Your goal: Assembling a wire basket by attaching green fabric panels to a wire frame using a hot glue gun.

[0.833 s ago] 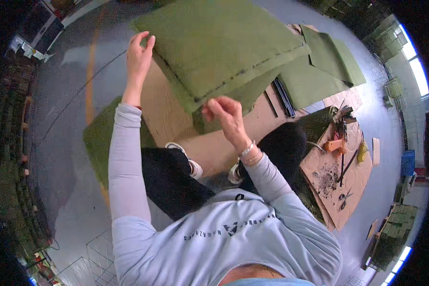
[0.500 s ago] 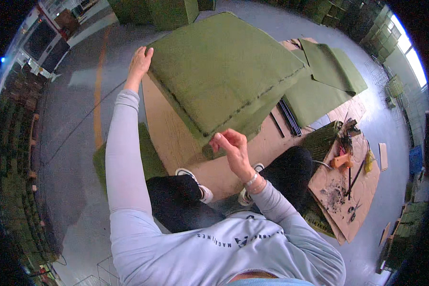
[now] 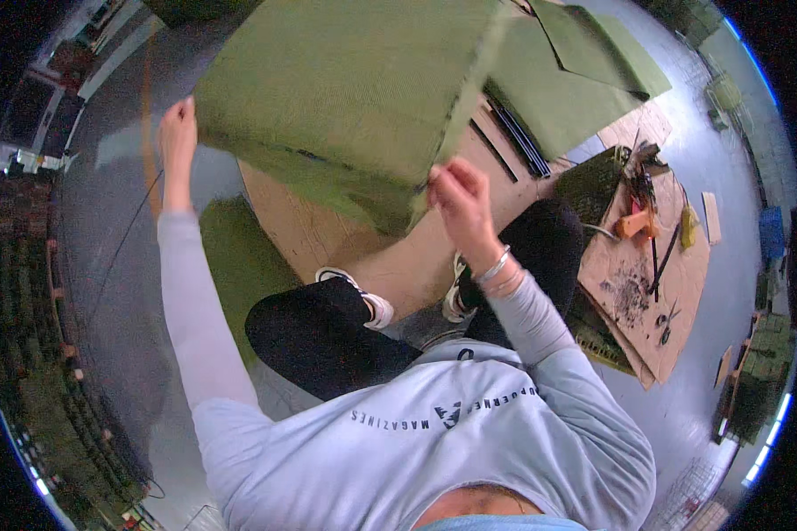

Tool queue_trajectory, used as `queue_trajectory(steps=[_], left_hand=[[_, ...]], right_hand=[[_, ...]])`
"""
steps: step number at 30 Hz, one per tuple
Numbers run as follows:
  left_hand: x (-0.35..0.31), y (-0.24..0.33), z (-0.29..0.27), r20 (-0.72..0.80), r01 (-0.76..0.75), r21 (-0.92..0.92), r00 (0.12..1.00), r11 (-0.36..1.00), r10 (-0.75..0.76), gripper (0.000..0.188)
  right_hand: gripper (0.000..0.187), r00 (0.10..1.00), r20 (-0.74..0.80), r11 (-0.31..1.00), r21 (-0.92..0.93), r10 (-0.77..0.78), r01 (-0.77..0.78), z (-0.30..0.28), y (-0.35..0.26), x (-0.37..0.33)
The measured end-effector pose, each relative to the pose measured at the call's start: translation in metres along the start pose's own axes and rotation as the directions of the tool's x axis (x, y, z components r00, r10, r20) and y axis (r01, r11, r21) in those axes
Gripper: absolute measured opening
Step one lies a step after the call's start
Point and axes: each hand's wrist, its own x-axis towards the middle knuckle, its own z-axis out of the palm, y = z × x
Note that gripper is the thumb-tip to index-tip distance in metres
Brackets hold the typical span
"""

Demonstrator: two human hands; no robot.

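- Green sheet: held above the cardboard, across its left edge; extended beyond both hands.
- Left hand: clasped on the sheet's left corner.
- Right hand: pinched on the sheet's near corner.

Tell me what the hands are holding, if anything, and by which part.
A large green sheet: the left hand grips its left edge, and the right hand pinches the near corner, where the dark-lined edges meet.

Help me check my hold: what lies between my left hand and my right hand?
In the head view, the green sheet spans from the left hand to the right hand, with a patchy dark line along it.
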Motion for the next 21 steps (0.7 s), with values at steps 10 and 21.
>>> queue_trajectory(steps=[10, 21], left_hand=[[-0.142, 0.027, -0.093, 0.018, 0.263, 0.255, 0.961, 0.93, -0.276, 0.053], [-0.101, -0.015, -0.062, -0.01, 0.187, 0.19, 0.982, 0.964, -0.189, 0.057]], right_hand=[[0.017, 0.985, 0.027, 0.981, -0.098, 0.169, -0.166, -0.066, -0.028, 0.059], [0.015, 0.976, -0.055, 0.975, 0.047, -0.213, 0.215, -0.048, -0.029, 0.046]])
